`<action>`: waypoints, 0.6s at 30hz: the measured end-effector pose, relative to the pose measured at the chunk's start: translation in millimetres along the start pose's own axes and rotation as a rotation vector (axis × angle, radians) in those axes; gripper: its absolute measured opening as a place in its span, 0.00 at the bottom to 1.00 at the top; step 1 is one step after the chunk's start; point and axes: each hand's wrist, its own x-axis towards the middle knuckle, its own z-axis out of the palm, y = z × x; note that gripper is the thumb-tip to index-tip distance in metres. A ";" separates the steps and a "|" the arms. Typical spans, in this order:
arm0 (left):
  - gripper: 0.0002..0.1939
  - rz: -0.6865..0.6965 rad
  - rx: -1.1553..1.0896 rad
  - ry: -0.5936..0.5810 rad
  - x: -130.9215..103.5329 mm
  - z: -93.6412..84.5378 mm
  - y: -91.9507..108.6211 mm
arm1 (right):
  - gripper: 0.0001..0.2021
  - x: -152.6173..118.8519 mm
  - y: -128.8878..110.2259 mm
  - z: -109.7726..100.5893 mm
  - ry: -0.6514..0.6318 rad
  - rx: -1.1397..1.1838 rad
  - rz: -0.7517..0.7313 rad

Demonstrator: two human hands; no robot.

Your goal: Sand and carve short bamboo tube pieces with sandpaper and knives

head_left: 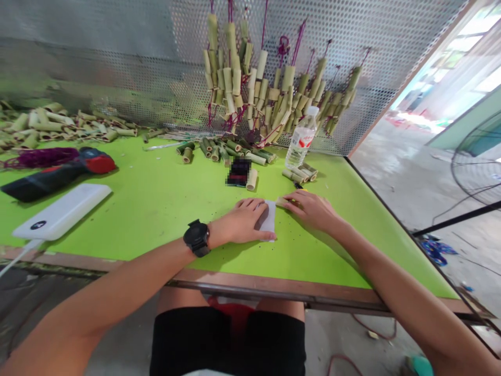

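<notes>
Way off to the left of the water bottle point(302, 140), the green tabletop point(148, 209) has a heap of cut bamboo point(50, 122), then a black-and-red tool point(58, 171) and a white power bank point(64, 211), both closer to the person. Still left of the bottle but nearer, there's a pixelated dark thing point(238, 172), then the left hand point(246, 222), laid spread over a small white sheet point(268, 223), which sits on the near-left side of the bottle. Strung bamboo bunches point(272, 96) hang behind the bottle. The right hand point(313, 210) is in front of the bottle, apart from the left one, fingertips by the sheet; can't tell if they're pinching anything. A few short bamboo tubes point(299, 173) lie just beside the bottle's base.
</notes>
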 end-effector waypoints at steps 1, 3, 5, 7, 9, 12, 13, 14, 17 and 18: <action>0.48 0.001 -0.002 -0.001 0.0 0.0 -0.1 | 0.19 0.3 1.2 -0.4 0.007 0.006 0.001; 0.48 0.003 -0.005 -0.003 0.0 0.2 -0.5 | 0.18 0.8 3.8 -1.0 0.014 0.019 -0.011; 0.48 0.006 -0.007 0.004 0.1 0.7 -0.9 | 0.18 0.0 4.4 -0.9 0.017 0.022 -0.047; 0.48 0.010 -0.009 0.016 0.3 1.5 -1.3 | 0.18 -2.9 0.2 0.6 0.010 0.034 -0.129; 0.47 0.017 -0.012 0.026 0.4 2.4 -1.8 | 0.19 -7.5 -8.6 2.9 -0.004 0.084 -0.248; 0.46 0.035 -0.009 0.030 0.5 3.1 -2.9 | 0.19 -13.5 -21.0 5.6 -0.029 0.200 -0.391; 0.45 0.038 -0.009 0.030 0.4 3.1 -3.3 | 0.19 -13.9 -22.1 5.6 -0.039 0.218 -0.410; 0.45 0.038 -0.010 0.027 0.4 2.8 -3.5 | 0.20 -13.3 -20.9 5.1 -0.044 0.213 -0.412; 0.47 0.019 -0.011 0.010 0.3 1.0 -3.0 | 0.20 -7.0 -6.7 1.4 -0.011 0.092 -0.302; 0.48 0.012 -0.009 0.002 0.2 0.2 -2.5 | 0.20 -4.5 -0.8 0.2 0.004 0.044 -0.248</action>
